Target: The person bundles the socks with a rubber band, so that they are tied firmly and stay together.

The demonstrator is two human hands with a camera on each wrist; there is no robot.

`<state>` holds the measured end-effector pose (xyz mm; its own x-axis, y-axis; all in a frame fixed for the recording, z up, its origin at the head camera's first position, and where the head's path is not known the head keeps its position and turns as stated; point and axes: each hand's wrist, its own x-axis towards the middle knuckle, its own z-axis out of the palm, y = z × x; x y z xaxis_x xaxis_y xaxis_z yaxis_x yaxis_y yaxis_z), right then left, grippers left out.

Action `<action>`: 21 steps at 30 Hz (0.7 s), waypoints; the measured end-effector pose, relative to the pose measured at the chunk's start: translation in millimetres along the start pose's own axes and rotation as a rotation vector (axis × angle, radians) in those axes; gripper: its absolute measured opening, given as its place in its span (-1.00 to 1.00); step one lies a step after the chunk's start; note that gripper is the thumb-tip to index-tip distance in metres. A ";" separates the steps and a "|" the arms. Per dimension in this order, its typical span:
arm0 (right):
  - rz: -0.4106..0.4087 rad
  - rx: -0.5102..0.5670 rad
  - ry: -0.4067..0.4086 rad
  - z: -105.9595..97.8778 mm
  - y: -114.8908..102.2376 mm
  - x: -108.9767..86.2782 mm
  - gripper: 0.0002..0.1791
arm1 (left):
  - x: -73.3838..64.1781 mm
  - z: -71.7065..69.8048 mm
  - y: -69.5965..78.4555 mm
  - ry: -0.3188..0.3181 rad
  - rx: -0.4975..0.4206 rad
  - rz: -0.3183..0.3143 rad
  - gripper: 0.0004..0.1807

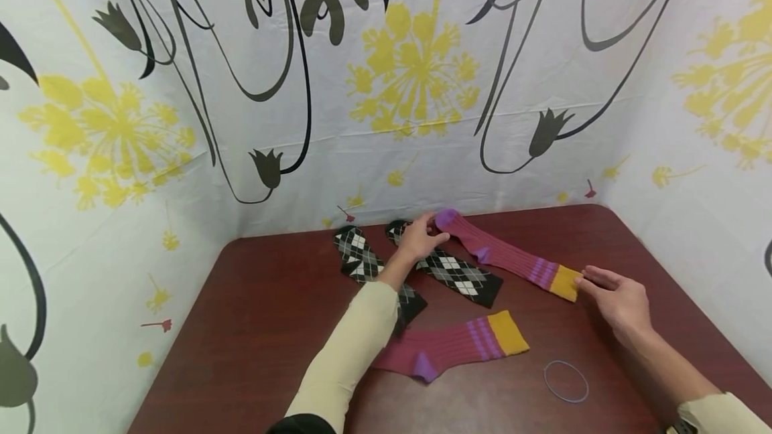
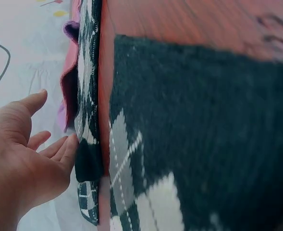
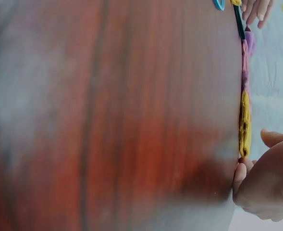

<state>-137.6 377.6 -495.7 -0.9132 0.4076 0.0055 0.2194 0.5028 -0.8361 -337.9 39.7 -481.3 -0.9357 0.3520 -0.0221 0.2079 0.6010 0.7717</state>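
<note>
- Head view, centre: left hand (image 1: 417, 242), fingers loosely spread over right-hand black argyle sock (image 1: 461, 276), near purple toe (image 1: 447, 219) of upper magenta sock (image 1: 506, 253).
- Head view, right of centre: right hand (image 1: 621, 300), fingertips at yellow cuff (image 1: 565, 283).
- Left wrist view, left: fingers relaxed beside argyle heel (image 2: 87, 161).
- Right wrist view, lower right: thumb clear of fingers, close to cuff.

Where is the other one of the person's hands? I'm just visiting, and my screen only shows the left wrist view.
Observer: The right hand is at the yellow cuff of the far pink sock.
Operator: Oh! Is that the only pink one?
Observer: No, a second pink sock lies nearer the person.
Operator: Do they look like a pair?
Observer: They seem to match: the second one's top band is yellow too.
</note>
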 end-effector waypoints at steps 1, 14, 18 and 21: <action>0.002 -0.005 0.001 0.5 -0.8 -0.1 -0.32 | 0.3 0.5 0.0 0.001 0.002 -0.005 -0.26; 0.054 0.023 0.012 2.7 3.7 10.7 -0.37 | 5.8 4.1 2.1 0.012 -0.014 -0.044 -0.30; 0.086 0.028 0.023 2.0 3.0 12.0 -0.35 | 8.1 6.2 3.5 0.016 -0.025 -0.051 -0.29; 0.082 0.025 0.022 1.9 2.5 12.4 -0.37 | 9.6 7.4 4.1 0.023 -0.035 -0.055 -0.30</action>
<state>-149.0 382.4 -498.8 -0.8846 0.4636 -0.0518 0.2845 0.4482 -0.8475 -344.0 50.8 -483.1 -0.9518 0.3026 -0.0512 0.1461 0.5935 0.7914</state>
